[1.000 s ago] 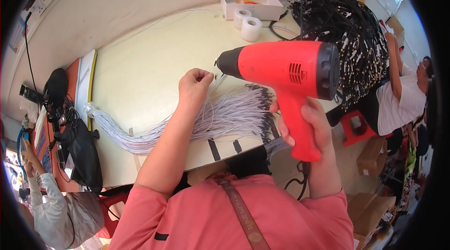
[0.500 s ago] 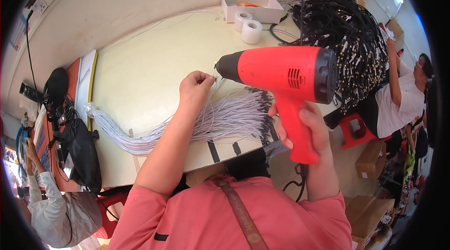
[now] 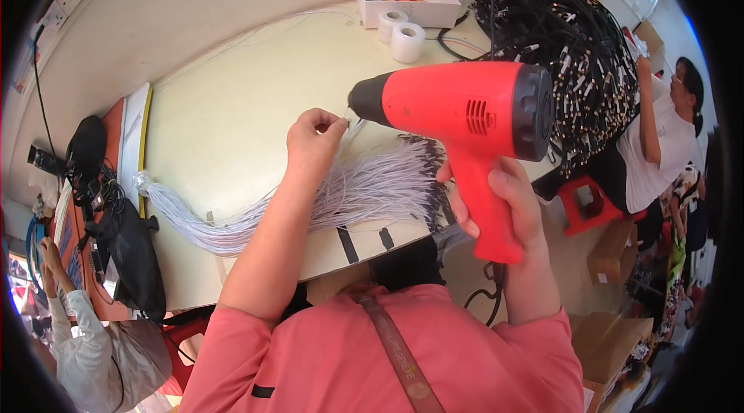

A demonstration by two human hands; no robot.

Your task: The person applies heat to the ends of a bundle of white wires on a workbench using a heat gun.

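My right hand point(image 3: 515, 200) is wrapped round the grip of a red heat gun point(image 3: 453, 103). The gun's black nozzle points left and ends just beside my left hand point(image 3: 314, 146). My left fingertips are pinched on the end of a thin white wire, right by the nozzle; the wire's tip is too small to make out. Under my left forearm a long bundle of white wires point(image 3: 364, 188) lies across the table. Its dark ends fan out on the right, and its left end is gathered and tied.
A white box point(image 3: 403, 14) and two clear tape rolls point(image 3: 407, 43) stand at the table's back. A big heap of black cables point(image 3: 573, 64) lies at the right. Black bags point(image 3: 128, 258) are at the left. Other people sit on both sides.
The view has shifted slightly. My left hand and the heat gun stay close together, with the nozzle still beside the pinched wire.
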